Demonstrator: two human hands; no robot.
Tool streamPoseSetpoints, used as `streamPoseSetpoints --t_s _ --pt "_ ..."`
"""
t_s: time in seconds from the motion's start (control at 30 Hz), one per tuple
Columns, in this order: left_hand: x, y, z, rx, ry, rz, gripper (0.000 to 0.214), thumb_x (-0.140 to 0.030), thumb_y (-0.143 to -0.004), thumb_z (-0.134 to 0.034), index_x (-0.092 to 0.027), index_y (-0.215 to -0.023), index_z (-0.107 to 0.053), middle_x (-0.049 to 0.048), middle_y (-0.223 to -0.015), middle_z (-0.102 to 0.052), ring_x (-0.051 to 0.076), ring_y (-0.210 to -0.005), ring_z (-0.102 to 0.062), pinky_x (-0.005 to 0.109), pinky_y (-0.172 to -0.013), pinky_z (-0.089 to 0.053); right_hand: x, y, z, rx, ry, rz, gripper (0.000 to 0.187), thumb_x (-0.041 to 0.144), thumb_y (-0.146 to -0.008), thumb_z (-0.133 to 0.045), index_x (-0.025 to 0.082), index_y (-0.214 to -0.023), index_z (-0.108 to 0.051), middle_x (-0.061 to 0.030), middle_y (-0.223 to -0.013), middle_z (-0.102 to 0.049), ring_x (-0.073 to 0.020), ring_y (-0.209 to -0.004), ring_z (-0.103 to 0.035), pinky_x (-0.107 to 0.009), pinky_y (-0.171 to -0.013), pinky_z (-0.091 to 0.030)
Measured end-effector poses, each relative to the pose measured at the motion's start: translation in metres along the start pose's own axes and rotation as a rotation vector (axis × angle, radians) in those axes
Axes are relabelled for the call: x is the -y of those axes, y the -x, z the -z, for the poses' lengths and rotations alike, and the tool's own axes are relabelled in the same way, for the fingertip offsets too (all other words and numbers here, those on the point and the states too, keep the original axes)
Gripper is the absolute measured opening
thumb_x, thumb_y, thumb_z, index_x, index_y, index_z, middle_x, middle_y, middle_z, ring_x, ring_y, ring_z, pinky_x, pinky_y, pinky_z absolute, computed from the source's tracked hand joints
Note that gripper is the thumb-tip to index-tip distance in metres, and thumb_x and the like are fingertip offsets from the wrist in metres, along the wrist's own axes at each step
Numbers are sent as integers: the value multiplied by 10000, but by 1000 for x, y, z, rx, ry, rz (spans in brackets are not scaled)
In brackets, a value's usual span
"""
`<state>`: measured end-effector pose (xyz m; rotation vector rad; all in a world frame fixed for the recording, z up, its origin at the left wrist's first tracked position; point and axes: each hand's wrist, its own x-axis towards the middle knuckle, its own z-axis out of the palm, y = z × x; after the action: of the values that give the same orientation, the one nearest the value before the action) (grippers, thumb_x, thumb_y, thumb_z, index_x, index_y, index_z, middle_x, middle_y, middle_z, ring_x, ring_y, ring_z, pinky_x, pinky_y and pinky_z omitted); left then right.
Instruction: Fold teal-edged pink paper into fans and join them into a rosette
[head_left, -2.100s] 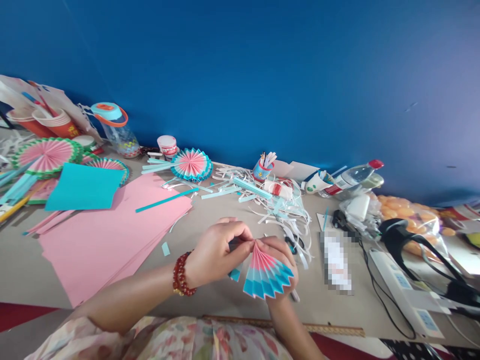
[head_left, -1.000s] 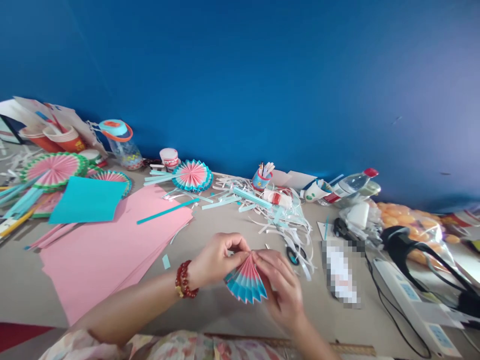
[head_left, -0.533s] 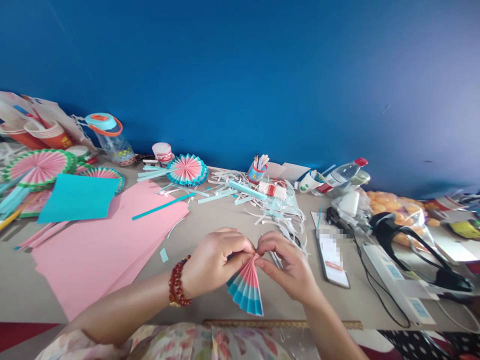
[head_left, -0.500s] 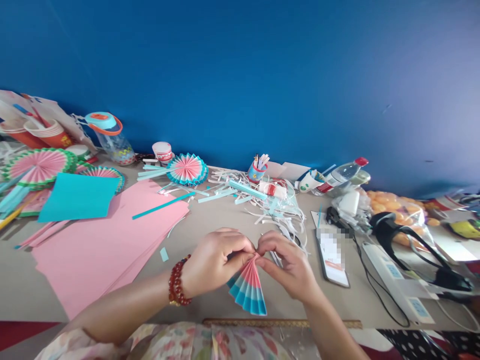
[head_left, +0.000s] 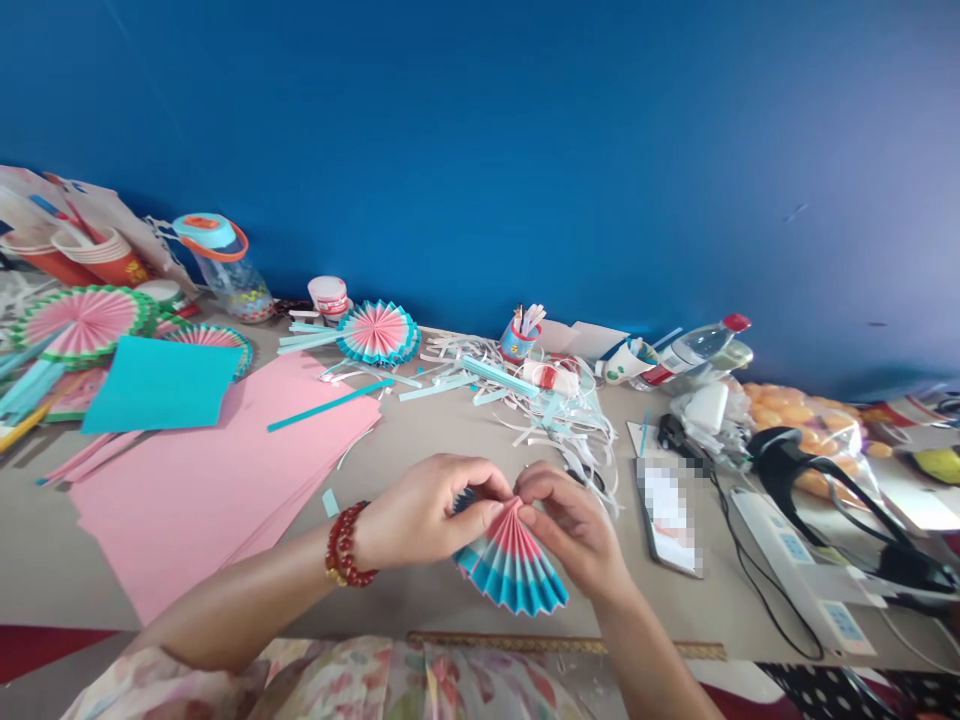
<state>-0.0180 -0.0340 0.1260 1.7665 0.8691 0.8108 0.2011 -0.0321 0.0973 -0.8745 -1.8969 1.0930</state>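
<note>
A pleated paper fan [head_left: 517,560], pink at its gathered point and banded pale and darker blue toward its zigzag edge, hangs between my hands above the table. My left hand [head_left: 442,510], with a red bead bracelet [head_left: 349,545] at its wrist, pinches the fan's narrow top from the left. From the right, my right hand [head_left: 574,525] pinches the same gathered point with thumb and fingers. Part of the fan lies hidden behind my left fingers.
Pink sheets [head_left: 217,500] and a teal sheet [head_left: 161,385] lie at left. Finished paper rosettes [head_left: 377,333] stand farther back. Cut paper strips [head_left: 495,375] are heaped behind my hands. A phone [head_left: 671,520], a power strip [head_left: 799,560] and a bottle [head_left: 694,345] are at right; a ruler [head_left: 510,643] lies along the front edge.
The fan has spread wider, its lower edge swinging out to the right. Both hands keep their pinch at its top. The view has shifted slightly.
</note>
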Motion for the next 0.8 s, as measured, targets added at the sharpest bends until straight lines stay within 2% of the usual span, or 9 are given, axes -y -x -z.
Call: streamPoseSetpoints --t_s 0.2,0.37,0.5,0.6,0.7,0.8 --pt "9 -3 4 92 -8 -49 264 -104 -777 -556 -175 -1021 -627 9 -935 -682 141 -829 -614 233 -777 -479 -11 0 -4 -65 -121 -45 95 284 -918 -616 211 -858 -626 -40 -835 -591 -178 -796 -586 -304 -700 -479" --pt "13 -3 6 189 -9 -41 327 -148 -797 -605 -180 -1122 -593 45 -1048 -680 177 -934 -634 283 -857 -494 -16 4 -9 -83 -207 -150 192 370 -901 -630 193 -827 -613 -47 -829 -571 -178 -767 -578 -305 -677 -497" --pt "12 -2 5 196 -22 -37 325 -182 -837 -616 -168 -1158 -569 74 -1080 -672 194 -976 -638 315 -884 -502 -18 7 -11 -119 -239 -193 215 386 -904 -620 192 -816 -594 -37 -822 -546 -168 -750 -562 -288 -660 -487" --pt "11 -2 5 214 -12 -33 313 -219 -891 -587 -175 -1199 -551 88 -1114 -661 198 -1009 -638 306 -854 -519 -19 7 -12 -149 -153 -164 198 360 -925 -594 197 -813 -592 -29 -801 -546 -164 -734 -550 -282 -649 -463" --pt "14 -3 3 229 -1 -45 290 -234 -951 -507 -175 -1234 -533 109 -1153 -647 203 -1041 -638 318 -877 -526 -20 9 -14 -205 39 -107 190 327 -938 -579 198 -799 -583 -26 -787 -560 -165 -732 -545 -287 -662 -441" --pt "20 -4 1 228 32 -67 301 -181 -928 -522 -168 -1229 -531 116 -1154 -642 201 -1040 -645 328 -903 -528 -21 10 -16 -261 169 -80 189 298 -945 -572 201 -783 -559 -17 -775 -559 -159 -730 -539 -287 -679 -428"
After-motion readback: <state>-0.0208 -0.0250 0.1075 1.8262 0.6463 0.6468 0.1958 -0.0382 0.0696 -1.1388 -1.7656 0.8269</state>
